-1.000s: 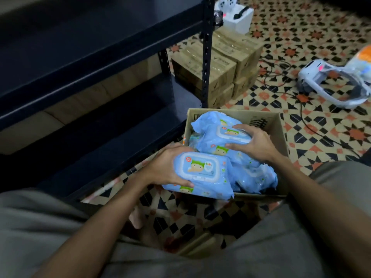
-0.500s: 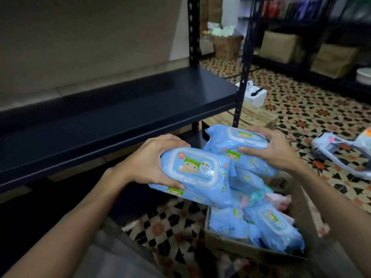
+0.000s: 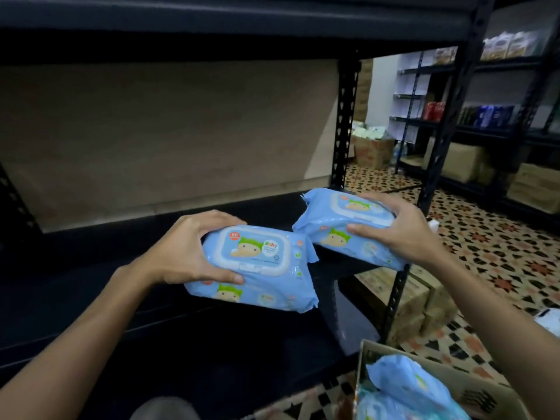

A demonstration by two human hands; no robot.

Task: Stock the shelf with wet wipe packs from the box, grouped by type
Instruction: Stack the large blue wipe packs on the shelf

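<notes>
My left hand [image 3: 188, 250] grips a blue wet wipe pack [image 3: 260, 268] with a white flip lid and a cartoon baby, held over the front of the black shelf board [image 3: 91, 262]. My right hand [image 3: 403, 231] grips a second blue pack [image 3: 336, 228] of the same print, a little higher and to the right, above the shelf's right end. The two packs nearly touch at their corners. The cardboard box [image 3: 472, 389] sits at the bottom right on the floor, with more blue packs [image 3: 403, 386] inside.
A black shelf upright [image 3: 344, 122] stands behind the right pack, another post [image 3: 397, 295] at the front right corner. An upper shelf board [image 3: 212, 22] hangs overhead. Cardboard cartons [image 3: 418, 301] sit on the patterned tile floor [image 3: 500, 256]. Stocked racks [image 3: 485, 122] line the far right.
Both hands have lifted their packs out of the box and up to the level of the middle shelf board. The view has risen, so the box now lies at the bottom right.
</notes>
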